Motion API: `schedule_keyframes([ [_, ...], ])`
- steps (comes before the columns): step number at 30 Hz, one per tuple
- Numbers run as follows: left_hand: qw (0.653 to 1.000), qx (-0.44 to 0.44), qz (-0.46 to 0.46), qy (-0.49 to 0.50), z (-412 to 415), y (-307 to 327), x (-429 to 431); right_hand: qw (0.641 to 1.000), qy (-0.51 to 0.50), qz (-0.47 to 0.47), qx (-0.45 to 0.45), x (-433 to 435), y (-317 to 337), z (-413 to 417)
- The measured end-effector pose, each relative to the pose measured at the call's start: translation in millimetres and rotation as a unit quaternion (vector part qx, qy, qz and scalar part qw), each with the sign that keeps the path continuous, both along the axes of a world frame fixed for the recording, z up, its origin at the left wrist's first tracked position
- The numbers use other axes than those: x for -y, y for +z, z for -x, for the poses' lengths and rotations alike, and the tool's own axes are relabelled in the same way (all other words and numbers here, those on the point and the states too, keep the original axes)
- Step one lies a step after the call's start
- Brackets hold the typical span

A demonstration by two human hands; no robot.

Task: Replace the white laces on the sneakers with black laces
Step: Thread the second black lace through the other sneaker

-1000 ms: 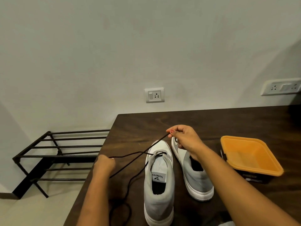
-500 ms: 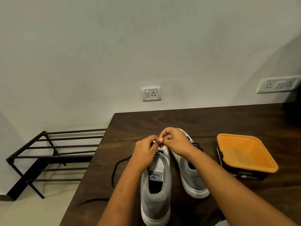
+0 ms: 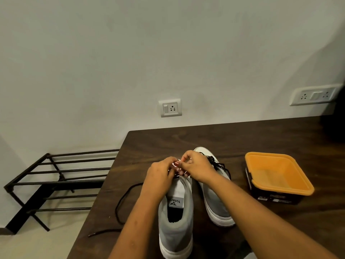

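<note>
Two grey and white sneakers stand side by side on the dark wooden table (image 3: 242,139), heels toward me. My left hand (image 3: 160,172) and my right hand (image 3: 196,169) meet over the eyelets of the left sneaker (image 3: 176,227), fingertips pinching the black lace there. The free end of that black lace (image 3: 121,202) curls loose on the table to the left, its tip near the table edge. The right sneaker (image 3: 216,200) carries a black lace (image 3: 216,163) across its front. My hands hide the left sneaker's toe.
An orange tub (image 3: 278,172) sits on a black box at the right of the table. A black metal shoe rack (image 3: 56,176) stands on the floor left of the table. Wall sockets (image 3: 170,108) are behind.
A second ago my hands were apart, pulling the black lace taut on both sides. They have come together over the left sneaker's eyelets, and the lace's free end now lies slack on the table.
</note>
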State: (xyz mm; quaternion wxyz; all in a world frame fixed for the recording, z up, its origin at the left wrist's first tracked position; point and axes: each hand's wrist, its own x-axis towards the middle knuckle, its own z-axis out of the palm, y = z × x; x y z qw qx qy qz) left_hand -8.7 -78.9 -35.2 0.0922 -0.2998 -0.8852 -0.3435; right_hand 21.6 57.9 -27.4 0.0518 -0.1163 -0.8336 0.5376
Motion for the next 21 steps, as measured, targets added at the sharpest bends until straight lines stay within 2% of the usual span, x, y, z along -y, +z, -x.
schedule_keyframes([
  [3, 0.997, -0.007, 0.074, 0.022, 0, -3, 2, 0.983, 0.040, -0.157, 0.085, 1, -5, -4],
  [5, 0.989, -0.031, 0.141, 0.038, 0, -5, 3, 0.972, 0.055, -0.189, 0.130, 3, -4, -6],
  [8, 0.965, -0.091, 0.239, 0.057, -5, -9, 0, 0.980, 0.039, -0.114, 0.161, 2, 0, -8],
  [10, 0.956, -0.103, 0.264, 0.077, -11, -13, -5, 0.982, 0.027, -0.049, 0.182, -2, -2, -9],
  [15, 0.951, -0.084, 0.282, 0.098, -12, -19, -15, 0.981, 0.019, -0.032, 0.192, -5, -9, -7],
  [18, 0.950, -0.111, 0.263, 0.127, -13, -18, -17, 0.979, 0.032, -0.003, 0.200, -10, -10, -5],
  [21, 0.940, -0.103, 0.302, 0.118, -10, -27, -18, 0.977, 0.041, 0.029, 0.209, -12, -8, -8],
])
